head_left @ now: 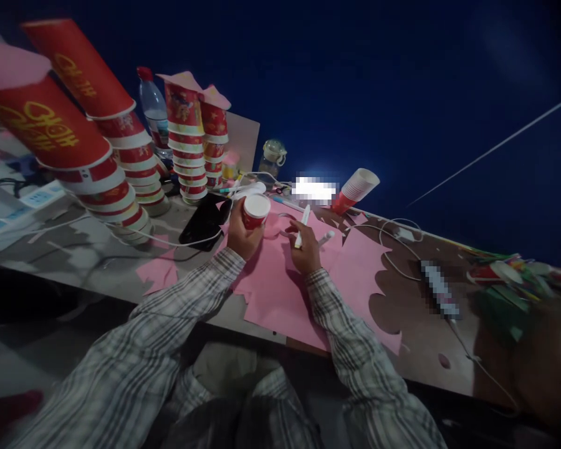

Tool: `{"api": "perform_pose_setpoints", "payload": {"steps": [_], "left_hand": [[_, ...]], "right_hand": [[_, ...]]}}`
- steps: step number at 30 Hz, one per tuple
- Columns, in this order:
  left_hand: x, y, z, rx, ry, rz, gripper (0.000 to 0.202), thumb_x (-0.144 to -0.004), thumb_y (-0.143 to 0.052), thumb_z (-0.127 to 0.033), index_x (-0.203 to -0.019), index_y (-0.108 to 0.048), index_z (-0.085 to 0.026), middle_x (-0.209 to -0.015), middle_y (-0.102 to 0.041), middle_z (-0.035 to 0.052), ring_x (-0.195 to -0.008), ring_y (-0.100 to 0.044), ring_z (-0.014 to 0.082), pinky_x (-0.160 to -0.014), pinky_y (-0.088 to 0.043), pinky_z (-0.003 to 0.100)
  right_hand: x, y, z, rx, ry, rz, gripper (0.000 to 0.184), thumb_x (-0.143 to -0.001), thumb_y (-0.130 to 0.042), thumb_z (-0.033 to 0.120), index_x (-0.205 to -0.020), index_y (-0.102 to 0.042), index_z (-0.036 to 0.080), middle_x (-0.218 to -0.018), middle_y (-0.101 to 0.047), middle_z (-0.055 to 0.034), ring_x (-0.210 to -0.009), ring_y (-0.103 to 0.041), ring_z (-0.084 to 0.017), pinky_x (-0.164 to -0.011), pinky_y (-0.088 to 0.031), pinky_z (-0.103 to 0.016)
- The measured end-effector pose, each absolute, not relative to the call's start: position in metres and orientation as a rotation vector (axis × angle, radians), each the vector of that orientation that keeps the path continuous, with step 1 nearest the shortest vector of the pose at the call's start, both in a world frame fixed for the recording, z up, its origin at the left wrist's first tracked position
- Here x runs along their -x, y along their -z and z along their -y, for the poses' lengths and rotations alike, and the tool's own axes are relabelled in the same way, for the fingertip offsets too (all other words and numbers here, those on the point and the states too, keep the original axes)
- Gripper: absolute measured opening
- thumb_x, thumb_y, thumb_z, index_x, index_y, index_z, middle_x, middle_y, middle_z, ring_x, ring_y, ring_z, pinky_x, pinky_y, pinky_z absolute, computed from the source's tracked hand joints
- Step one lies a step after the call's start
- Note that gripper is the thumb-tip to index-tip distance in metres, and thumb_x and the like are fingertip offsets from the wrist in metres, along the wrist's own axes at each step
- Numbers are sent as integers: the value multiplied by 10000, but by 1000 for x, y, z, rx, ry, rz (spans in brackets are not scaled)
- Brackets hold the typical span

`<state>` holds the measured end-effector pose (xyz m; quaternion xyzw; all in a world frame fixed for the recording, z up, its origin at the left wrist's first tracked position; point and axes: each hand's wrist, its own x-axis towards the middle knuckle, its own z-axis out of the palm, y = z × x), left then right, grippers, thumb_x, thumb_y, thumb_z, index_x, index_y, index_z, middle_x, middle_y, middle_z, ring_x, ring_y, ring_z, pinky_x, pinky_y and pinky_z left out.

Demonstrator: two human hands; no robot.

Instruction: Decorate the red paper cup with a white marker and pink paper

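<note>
My left hand [240, 234] is closed around a small red paper cup [255, 211], holding it upright just above the pink paper [280, 293]. My right hand [305, 248] rests on the pink paper and grips a white pen [302, 226], its tip pointing down at the sheet. A second white marker [326, 237] lies on the paper just right of that hand. Both sleeves are plaid.
Tall stacks of red paper cups [107, 156] stand at the left and behind [189, 149], beside a water bottle [153, 112]. A black phone [203, 223] lies left of the cup. A tipped cup stack [358, 187], white cables [393, 249] and colourful scraps [509, 280] lie to the right.
</note>
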<state>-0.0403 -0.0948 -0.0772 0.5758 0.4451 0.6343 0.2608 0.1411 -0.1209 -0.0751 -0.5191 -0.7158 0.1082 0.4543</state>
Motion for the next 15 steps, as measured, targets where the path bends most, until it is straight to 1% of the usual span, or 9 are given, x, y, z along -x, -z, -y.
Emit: {"api": "perform_pose_setpoints", "payload": {"steps": [4, 8, 10, 13, 15], "left_hand": [[48, 91, 81, -1550, -1746, -1348, 768, -712, -713, -179, -1408, -389, -153, -1432, -484, 173, -1372, -475, 277, -1202, -336, 411], [50, 99, 75, -1541, -1697, -1440, 793, -679, -718, -145, -1406, -402, -153, -1423, -477, 174, -1372, -470, 278, -1203, -335, 404], [51, 100, 74, -1522, -1684, -1437, 791, -683, -712, -144, -1409, -399, -172, -1427, -472, 162, -1375, -469, 276, -1201, -341, 412], [51, 97, 74, -1476, -1665, -1472, 787, -662, -722, -129, -1388, -423, -191, -1421, -475, 151, -1383, -460, 292, -1209, -329, 437], [50, 95, 74, -1451, -1655, -1491, 792, -648, -728, -118, -1379, -427, -174, -1423, -469, 168, -1390, -450, 308, -1214, -318, 449]], "right_hand": [[-132, 85, 111, 1296, -203, 1973, 433, -885, -537, 219, -1316, -561, 183, -1095, -690, -129, -1111, -572, -285, -982, -511, -457], [-126, 86, 104, 1306, -124, 2184, 395, -910, -532, 262, -1295, -584, 185, -1055, -694, -134, -1060, -563, -307, -964, -498, -473], [-124, 84, 101, 1296, -98, 2219, 412, -902, -547, 274, -1303, -573, 184, -1141, -682, -148, -1054, -572, -310, -968, -489, -489], [-121, 80, 97, 1261, -43, 2177, 508, -866, -562, 225, -1368, -512, 165, -1359, -592, -171, -1186, -556, -321, -1023, -464, -491], [-119, 79, 94, 1254, -31, 2186, 535, -878, -537, 218, -1406, -474, 158, -1444, -535, -173, -1236, -548, -325, -1007, -476, -474]]}}
